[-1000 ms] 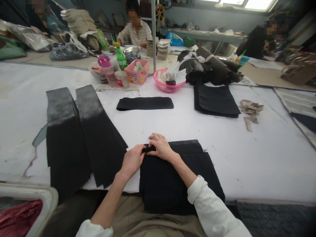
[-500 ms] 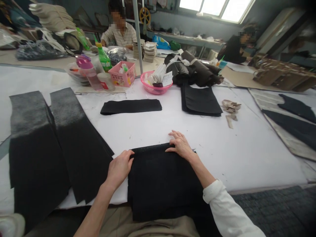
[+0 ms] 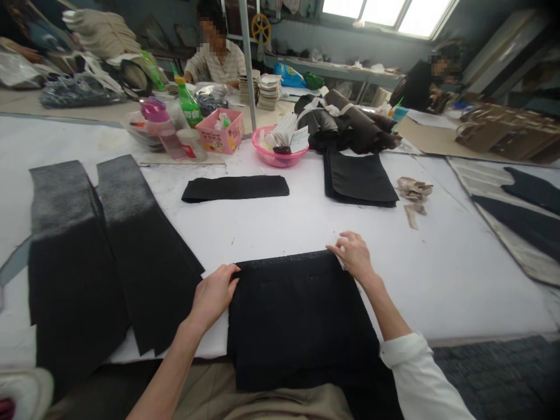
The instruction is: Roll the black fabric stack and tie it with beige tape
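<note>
A stack of black fabric pieces (image 3: 297, 315) lies at the near edge of the white surface (image 3: 437, 274), its lower part hanging over that edge toward the person's lap. The hands are well apart, one at each far corner of the stack: the left hand (image 3: 213, 295) pinches the top left corner between thumb and fingers, while the right hand (image 3: 354, 256) rests its fingertips on the top right corner — whether it grips the cloth or only presses it I cannot tell. The material looks soft, light and felt-like, likely to droop and shift layer on layer, so it is best held at the corners or along the far edge with both hands. To the left lie two long grey-black panels (image 3: 100, 256); farther back, a narrow black strip (image 3: 236, 188) and a folded black piece (image 3: 359, 178).
</note>
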### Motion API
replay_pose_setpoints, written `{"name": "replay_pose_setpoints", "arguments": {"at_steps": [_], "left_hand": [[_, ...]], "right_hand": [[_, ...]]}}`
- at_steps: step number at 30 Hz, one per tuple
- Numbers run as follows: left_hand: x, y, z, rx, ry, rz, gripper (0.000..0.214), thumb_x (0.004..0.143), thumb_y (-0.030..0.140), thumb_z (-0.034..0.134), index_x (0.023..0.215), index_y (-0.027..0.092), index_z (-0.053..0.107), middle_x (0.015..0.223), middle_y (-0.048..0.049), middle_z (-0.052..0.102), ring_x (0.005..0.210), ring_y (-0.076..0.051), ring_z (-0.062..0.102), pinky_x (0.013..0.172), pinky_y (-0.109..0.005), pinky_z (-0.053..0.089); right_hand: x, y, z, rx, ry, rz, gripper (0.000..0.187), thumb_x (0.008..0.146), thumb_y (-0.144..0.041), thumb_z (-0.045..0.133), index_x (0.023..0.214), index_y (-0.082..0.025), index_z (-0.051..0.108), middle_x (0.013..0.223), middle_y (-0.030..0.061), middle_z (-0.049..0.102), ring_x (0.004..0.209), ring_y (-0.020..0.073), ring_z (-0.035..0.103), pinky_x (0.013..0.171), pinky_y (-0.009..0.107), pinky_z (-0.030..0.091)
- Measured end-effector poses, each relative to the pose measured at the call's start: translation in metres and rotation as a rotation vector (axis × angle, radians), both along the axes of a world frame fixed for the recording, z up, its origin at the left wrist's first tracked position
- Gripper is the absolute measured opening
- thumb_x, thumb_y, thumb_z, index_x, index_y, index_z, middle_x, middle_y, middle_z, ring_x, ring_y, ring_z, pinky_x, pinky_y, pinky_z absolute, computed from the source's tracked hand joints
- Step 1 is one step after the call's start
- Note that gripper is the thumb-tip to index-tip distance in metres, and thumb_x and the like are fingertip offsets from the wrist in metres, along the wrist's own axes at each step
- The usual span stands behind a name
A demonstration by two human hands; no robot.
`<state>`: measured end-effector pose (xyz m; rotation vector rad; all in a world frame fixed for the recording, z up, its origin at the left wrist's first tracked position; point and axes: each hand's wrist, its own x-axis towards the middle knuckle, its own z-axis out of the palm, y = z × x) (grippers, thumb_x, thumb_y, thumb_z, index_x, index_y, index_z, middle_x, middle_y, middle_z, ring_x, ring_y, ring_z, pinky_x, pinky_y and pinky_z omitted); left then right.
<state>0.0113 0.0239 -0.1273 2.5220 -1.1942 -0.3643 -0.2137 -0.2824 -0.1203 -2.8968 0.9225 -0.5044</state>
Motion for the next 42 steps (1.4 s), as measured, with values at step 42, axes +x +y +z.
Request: {"name": "replay_pose_setpoints", "arguments": {"at_steps": [42], "left_hand": [[0.021,0.008,-0.011,-0.166,-0.162,-0.227,0.018,0.095,0.021,0.041,0.091,0.019,0.058,0.091,-0.0037,0.062,0.083,-0.017,0.06,0.076,-0.029,0.046]], "right_hand": [[0.127,0.136,-0.044,0.235,-0.189,0.568,0.021,0.094,-0.03,0.051,0.096,-0.029,0.071,0.087,0.0028,0.064,0.086,0.0177,0.048,0.075,0.033,0.033]]}}
